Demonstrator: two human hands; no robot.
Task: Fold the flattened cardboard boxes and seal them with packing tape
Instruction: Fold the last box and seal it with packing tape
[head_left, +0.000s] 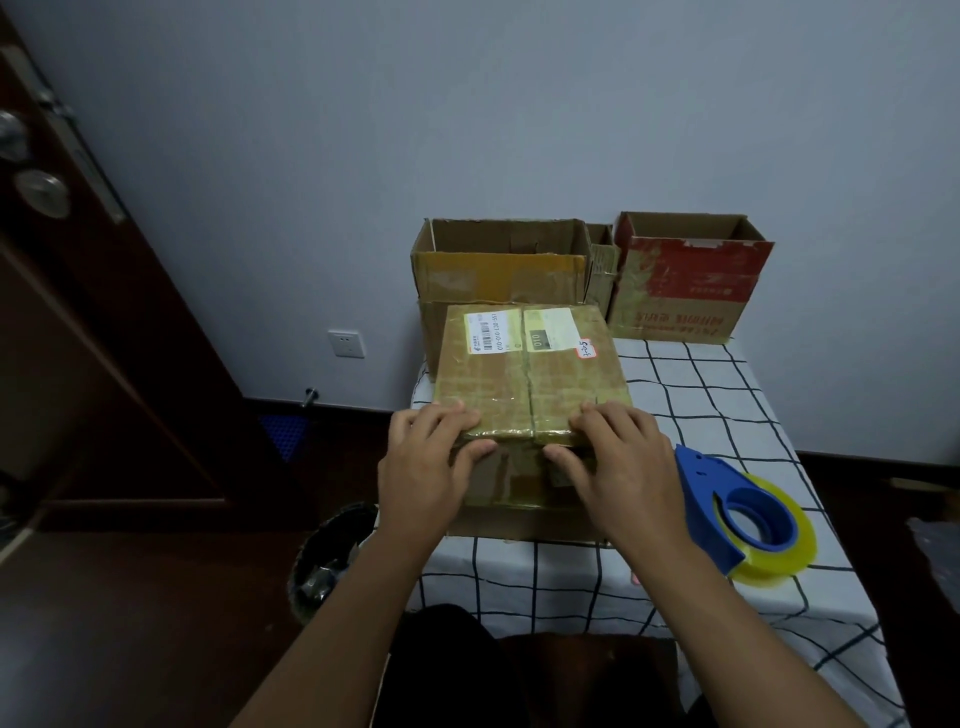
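Left hand (423, 467) gripping box (530, 374) near edge, fingers on top, thumb on front. Box at table (727, 415) centre, flaps shut. Right hand (618, 467) gripping likewise. Tape dispenser (737, 519) at 3 o'clock, untouched. Risk: flaps springing open once released for tape.

Box (530, 374) near edge under hands.
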